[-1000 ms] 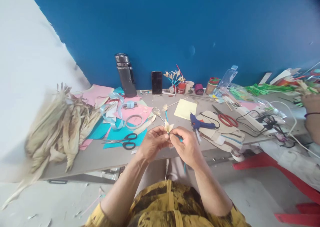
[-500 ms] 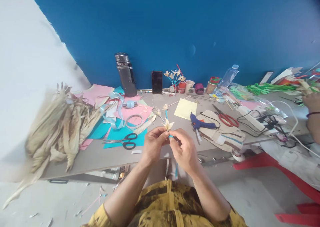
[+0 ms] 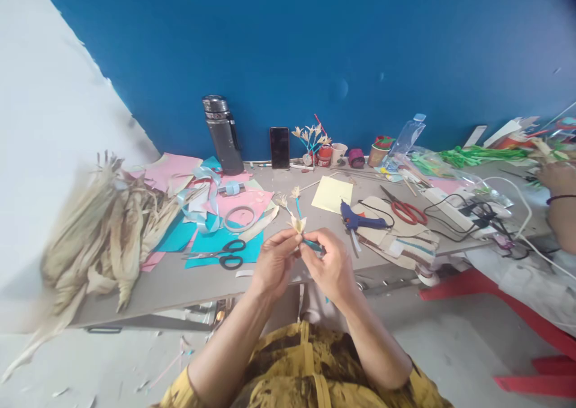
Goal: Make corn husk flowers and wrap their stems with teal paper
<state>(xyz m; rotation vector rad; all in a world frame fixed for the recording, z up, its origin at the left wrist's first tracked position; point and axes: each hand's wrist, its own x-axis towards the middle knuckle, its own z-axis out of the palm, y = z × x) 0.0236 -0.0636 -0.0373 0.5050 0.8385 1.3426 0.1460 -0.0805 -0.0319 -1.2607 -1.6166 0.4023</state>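
Note:
Over the table's front edge, my left hand (image 3: 273,265) is closed in a pinch at the base of a pale corn-husk flower (image 3: 297,224), whose petals point up. My right hand (image 3: 328,267) is closed on a narrow blue strip (image 3: 314,245) that runs from just under the petals to its fingers. Both sets of fingertips nearly meet below the bloom. Just beyond lie two finished-looking husk flowers (image 3: 296,194), one with a blue stem. Black-handled scissors (image 3: 231,254) rest left of my left hand, and a blue glue gun (image 3: 360,217) lies right of my right hand.
Dried corn husks (image 3: 85,234) heap at the left beside coloured paper (image 3: 175,234) and light-blue ribbon (image 3: 215,207). Red-handled scissors (image 3: 407,212), a glove (image 3: 400,246) and a power strip (image 3: 454,210) lie right. A thermos (image 3: 222,138) and phone (image 3: 279,148) stand behind. Another person's hand (image 3: 558,177) works far right.
The blue strip, whose loose end hung below my right hand, now stretches sideways from the flower's base to my right fingers. The flower has turned slightly, and the view has shifted a little.

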